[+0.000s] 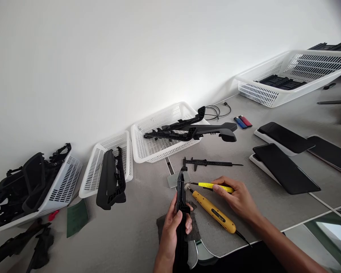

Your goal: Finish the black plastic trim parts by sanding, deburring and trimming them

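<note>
My left hand [173,227] grips a long black plastic part [182,204], held upright on edge over a dark grey pad [194,227] on the table. My right hand [237,197] holds a slim yellow-handled tool [213,186] whose tip points left toward the top of the part. A thicker yellow corded tool [214,212] lies on the table between my hands. A black caliper [208,163] lies just beyond, and a small grey block [173,180] sits behind the part.
White baskets [147,151], [88,178], [65,185] with black plastic parts line the wall; another basket [272,96] stands far right. Dark slabs on white trays [284,168] lie at right. Two lighters [243,122], a cable [216,112] and a green pad [77,217] lie about.
</note>
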`<action>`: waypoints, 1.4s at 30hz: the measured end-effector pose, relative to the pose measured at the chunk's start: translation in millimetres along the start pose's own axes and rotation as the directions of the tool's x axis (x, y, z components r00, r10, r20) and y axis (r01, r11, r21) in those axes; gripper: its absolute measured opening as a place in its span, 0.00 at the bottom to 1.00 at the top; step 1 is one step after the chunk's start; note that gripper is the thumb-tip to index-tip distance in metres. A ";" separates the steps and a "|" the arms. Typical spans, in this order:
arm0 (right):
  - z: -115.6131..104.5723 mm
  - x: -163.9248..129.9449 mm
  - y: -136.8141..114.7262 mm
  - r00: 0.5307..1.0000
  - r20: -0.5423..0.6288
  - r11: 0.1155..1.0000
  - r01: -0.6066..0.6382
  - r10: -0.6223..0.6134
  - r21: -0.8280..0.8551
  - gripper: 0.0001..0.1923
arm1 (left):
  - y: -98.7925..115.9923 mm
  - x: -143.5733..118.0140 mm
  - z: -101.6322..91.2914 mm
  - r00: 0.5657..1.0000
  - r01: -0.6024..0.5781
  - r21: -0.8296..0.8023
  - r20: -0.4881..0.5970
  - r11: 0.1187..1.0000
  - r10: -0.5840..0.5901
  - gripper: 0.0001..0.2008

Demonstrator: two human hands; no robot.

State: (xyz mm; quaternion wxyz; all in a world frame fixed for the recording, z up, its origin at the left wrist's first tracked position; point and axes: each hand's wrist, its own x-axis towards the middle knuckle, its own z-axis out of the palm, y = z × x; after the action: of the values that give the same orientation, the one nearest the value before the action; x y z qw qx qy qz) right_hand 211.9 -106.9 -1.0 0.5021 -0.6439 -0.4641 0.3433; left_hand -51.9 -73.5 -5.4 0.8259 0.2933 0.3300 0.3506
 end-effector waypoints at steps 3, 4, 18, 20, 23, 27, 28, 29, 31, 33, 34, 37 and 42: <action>1.0 1.3 1.8 0.999 -0.049 1.000 -0.009 0.008 -0.021 0.22 | 0.4 0.2 0.4 1.000 0.001 0.003 0.000 1.000 -0.001 0.31; 1.1 1.7 2.2 0.997 -0.076 0.999 -0.017 0.015 -0.030 0.22 | 0.5 0.2 0.2 1.000 0.001 0.006 -0.001 1.000 -0.001 0.31; 0.3 1.0 -2.5 1.000 0.011 1.000 -0.005 0.005 -0.010 0.21 | 1.2 1.2 0.6 1.000 -0.010 0.012 0.007 1.000 0.010 0.33; 0.4 1.6 -5.3 0.996 0.082 0.999 0.026 -0.024 -0.028 0.21 | 0.0 1.8 -0.3 1.000 -0.017 0.003 0.000 1.000 0.017 0.32; 0.8 1.8 -8.7 0.984 0.170 0.996 0.071 -0.061 -0.049 0.22 | -3.2 3.3 -3.8 1.000 -0.021 -0.012 -0.020 1.000 0.021 0.32; 0.3 1.4 -7.6 0.997 0.061 0.997 0.048 -0.045 -0.055 0.22 | -5.2 4.3 -5.8 0.999 -0.023 -0.024 -0.025 0.999 0.022 0.33; -0.1 1.3 -6.8 0.998 0.044 0.998 0.039 -0.037 -0.050 0.22 | -4.8 4.0 -5.0 0.999 -0.023 -0.026 -0.024 0.999 0.023 0.33; -0.5 1.3 -6.0 0.998 0.047 0.999 0.035 -0.033 -0.042 0.22 | -4.0 3.4 -3.7 0.999 -0.024 -0.023 -0.024 0.999 0.023 0.32; -1.5 1.2 -5.1 0.996 0.081 0.999 0.039 -0.036 -0.026 0.22 | -2.0 1.8 -0.4 0.999 -0.026 -0.006 -0.031 1.000 0.026 0.28; -2.3 1.2 -5.1 0.992 0.116 0.999 0.046 -0.044 -0.010 0.23 | -0.4 0.1 2.7 0.998 -0.028 0.017 -0.050 0.999 0.029 0.23; -2.7 1.0 -5.3 0.990 0.133 0.999 0.049 -0.049 -0.002 0.23 | -0.1 -0.4 3.9 0.998 -0.033 0.022 -0.060 0.999 0.034 0.21; -2.8 0.3 -5.8 0.976 0.210 0.998 0.061 -0.062 0.010 0.24 | -0.6 -0.7 5.8 0.995 -0.045 -0.004 -0.087 0.999 0.044 0.20; 1.1 -0.4 -5.1 0.966 0.255 0.998 0.054 -0.042 -0.039 0.25 | 1.4 -0.4 9.9 0.986 -0.062 -0.071 -0.159 0.996 0.050 0.22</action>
State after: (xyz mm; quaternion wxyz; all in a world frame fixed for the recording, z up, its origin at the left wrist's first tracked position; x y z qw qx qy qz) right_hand 209.5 -106.6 3.7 0.4317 -0.5946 -0.5478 0.4000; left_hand -45.2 -75.5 1.7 0.7976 0.2425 0.3723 0.4078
